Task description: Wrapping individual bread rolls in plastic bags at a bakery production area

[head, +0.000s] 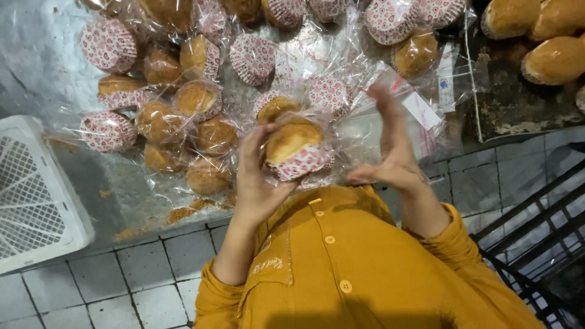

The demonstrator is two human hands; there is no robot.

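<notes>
The left hand [256,183] grips a bagged muffin [294,146] in its fingers; the right hand [393,146] hovers open beside it. Best to hold the paper cup, not the soft top, above the desk [36,55].

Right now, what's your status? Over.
Left hand grips bagged muffin. Right hand open, on the bag's side. Bagged muffins piled behind; nothing blocking.
</notes>
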